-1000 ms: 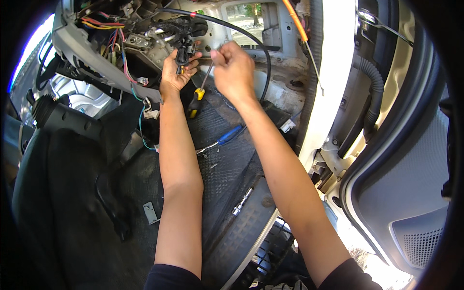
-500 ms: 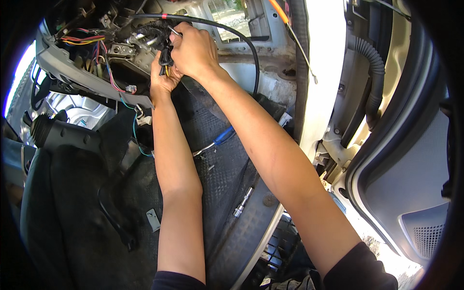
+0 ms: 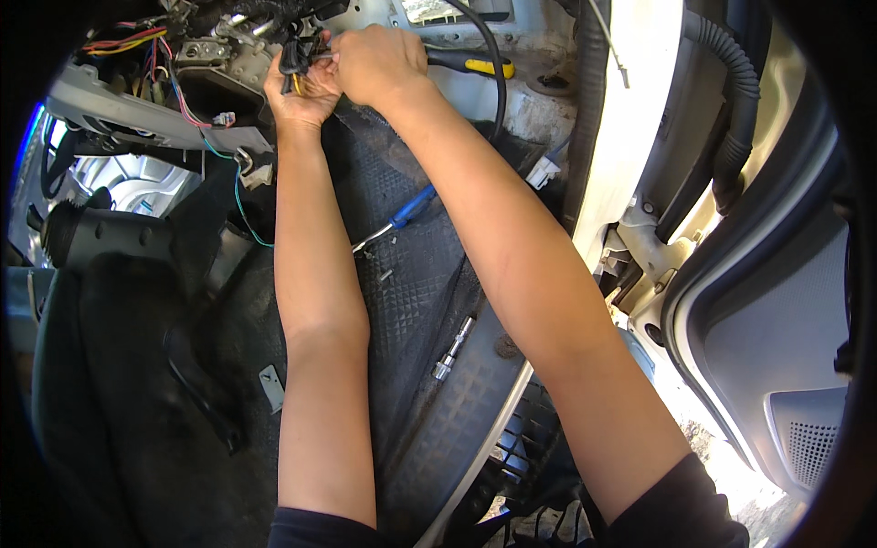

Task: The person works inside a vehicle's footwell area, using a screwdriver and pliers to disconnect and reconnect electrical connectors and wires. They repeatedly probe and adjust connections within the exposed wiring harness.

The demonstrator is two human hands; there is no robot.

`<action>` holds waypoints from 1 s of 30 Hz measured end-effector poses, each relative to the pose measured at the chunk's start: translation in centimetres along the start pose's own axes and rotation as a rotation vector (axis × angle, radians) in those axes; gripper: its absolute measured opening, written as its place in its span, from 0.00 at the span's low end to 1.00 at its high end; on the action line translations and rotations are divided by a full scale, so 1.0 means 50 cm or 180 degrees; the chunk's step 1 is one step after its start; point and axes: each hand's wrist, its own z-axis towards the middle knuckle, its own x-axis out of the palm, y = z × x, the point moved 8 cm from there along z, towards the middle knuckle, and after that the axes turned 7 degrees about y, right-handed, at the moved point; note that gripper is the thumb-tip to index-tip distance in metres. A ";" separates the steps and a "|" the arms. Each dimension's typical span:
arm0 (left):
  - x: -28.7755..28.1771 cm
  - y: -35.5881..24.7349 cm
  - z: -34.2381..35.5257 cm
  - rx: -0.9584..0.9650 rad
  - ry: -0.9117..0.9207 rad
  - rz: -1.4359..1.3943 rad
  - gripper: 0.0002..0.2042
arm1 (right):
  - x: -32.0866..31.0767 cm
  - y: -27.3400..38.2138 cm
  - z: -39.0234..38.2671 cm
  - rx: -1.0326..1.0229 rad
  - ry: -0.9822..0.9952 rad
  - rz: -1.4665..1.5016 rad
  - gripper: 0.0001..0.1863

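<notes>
Black connector (image 3: 292, 62), with screwdriver (image 3: 484, 65)

Connector: cradled in the curled fingers of the left hand (image 3: 306, 99), beside the opened dashboard (image 3: 164, 131). Screwdriver: gripped by the closed right hand (image 3: 379, 68), handle projecting rightward. Step, apparently: tool work at the connector; steady bracing is called for.

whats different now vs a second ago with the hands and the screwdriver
The right hand moved left, close against the left hand. The screwdriver swung from handle down to handle right. The left hand still holds the dark wiring bundle; the blue-handled tool stays on the floor.
</notes>
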 end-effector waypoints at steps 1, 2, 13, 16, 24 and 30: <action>0.000 -0.002 -0.006 0.0094 0.0041 -0.0008 0.26 | 0.004 -0.003 0.002 0.0020 -0.0013 -0.0005 0.13; 0.008 0.003 -0.012 0.0088 0.0238 -0.0064 0.27 | 0.009 -0.001 0.001 -0.0036 0.0003 -0.0051 0.14; 0.007 0.030 -0.047 0.0005 0.0844 -0.0929 0.32 | 0.015 0.009 -0.024 -0.0357 0.0088 -0.0246 0.15; -0.039 0.028 -0.049 0.0220 0.0056 -0.0747 0.30 | 0.018 -0.005 -0.022 -0.0152 0.0229 -0.0484 0.15; -0.045 -0.003 -0.074 0.0757 -0.0341 -0.0326 0.26 | 0.034 -0.001 -0.030 -0.0276 0.0377 -0.0223 0.17; -0.034 0.009 -0.069 0.0589 -0.0458 -0.0521 0.28 | 0.030 0.027 -0.050 -0.0342 0.0553 -0.0485 0.12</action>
